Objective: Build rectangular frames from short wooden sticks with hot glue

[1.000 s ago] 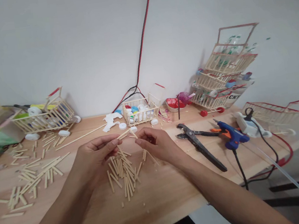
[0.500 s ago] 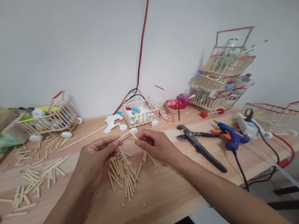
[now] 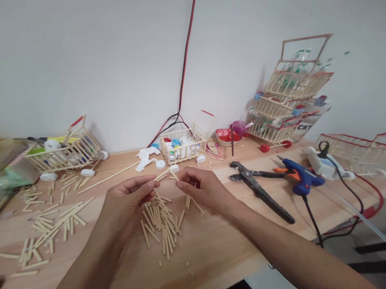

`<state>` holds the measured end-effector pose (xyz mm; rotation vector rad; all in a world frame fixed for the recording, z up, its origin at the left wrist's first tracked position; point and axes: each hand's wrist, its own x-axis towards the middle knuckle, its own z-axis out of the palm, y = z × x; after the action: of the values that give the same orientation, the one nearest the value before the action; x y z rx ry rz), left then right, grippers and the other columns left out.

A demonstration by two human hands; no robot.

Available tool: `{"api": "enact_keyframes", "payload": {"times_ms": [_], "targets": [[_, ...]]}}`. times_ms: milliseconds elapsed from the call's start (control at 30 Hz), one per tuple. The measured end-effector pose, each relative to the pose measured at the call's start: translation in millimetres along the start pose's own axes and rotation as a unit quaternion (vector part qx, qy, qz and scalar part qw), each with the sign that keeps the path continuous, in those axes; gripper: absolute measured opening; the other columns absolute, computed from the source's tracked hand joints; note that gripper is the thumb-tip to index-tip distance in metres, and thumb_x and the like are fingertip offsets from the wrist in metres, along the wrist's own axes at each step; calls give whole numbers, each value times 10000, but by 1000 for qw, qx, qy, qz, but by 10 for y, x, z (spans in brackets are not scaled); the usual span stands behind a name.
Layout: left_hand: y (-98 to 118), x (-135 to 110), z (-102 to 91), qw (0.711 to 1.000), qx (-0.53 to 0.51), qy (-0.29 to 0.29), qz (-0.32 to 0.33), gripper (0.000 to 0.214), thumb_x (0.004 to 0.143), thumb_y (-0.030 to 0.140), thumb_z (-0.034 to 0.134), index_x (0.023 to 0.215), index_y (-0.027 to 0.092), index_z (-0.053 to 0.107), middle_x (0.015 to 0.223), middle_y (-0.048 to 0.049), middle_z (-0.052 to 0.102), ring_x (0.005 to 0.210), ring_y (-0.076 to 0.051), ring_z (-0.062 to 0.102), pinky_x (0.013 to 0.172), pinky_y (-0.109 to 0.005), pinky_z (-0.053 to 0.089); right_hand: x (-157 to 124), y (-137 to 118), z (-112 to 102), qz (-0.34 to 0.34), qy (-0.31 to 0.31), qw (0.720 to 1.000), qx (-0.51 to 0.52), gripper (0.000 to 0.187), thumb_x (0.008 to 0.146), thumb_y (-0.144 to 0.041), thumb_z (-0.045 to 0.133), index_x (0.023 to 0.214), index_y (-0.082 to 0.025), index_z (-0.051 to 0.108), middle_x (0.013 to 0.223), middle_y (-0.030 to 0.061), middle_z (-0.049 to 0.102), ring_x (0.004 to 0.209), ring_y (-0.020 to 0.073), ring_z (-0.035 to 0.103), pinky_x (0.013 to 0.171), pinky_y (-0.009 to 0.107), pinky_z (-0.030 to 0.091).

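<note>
Between finger and thumb of my left hand [image 3: 132,195] is a short wooden stick [image 3: 161,175], its free end reaching to the right. My right hand [image 3: 200,186] pinches a second wooden stick [image 3: 173,174], tilted, its upper tip meeting or nearly meeting the first one's end; I cannot tell whether they are joined. Both hands are above the table, over a pile of cut wooden sticks [image 3: 164,222]. Just behind the hands stands a small stick-built cart [image 3: 188,150] filled with bottle caps.
Pliers [image 3: 259,192] and a blue glue gun [image 3: 302,177] lie on the right, near a white power strip [image 3: 325,165]. Stacked stick carts [image 3: 292,88] stand at back right, another cart [image 3: 62,154] at back left. More cut sticks [image 3: 49,225] are scattered left. A red-stained dish [image 3: 226,136] sits behind.
The whole view has shifted slightly, so the table things appear a little further right. Both hands keep their pinch on the sticks in nearly the same place.
</note>
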<state>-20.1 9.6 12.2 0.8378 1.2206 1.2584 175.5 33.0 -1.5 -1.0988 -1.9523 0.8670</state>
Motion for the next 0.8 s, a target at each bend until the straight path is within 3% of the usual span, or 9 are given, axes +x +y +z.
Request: {"api": "enact_keyframes", "payload": {"times_ms": [800], "targets": [[5, 6, -2, 1000, -8, -7, -1, 295, 529, 237, 850, 789, 143, 745, 652, -8, 685, 545, -64, 573, 551, -163, 475, -11, -5, 19, 0, -3, 1000, -6, 140, 861, -300, 547, 806, -176, 581, 671, -35, 553, 585, 81, 440, 546, 208, 319]]}}
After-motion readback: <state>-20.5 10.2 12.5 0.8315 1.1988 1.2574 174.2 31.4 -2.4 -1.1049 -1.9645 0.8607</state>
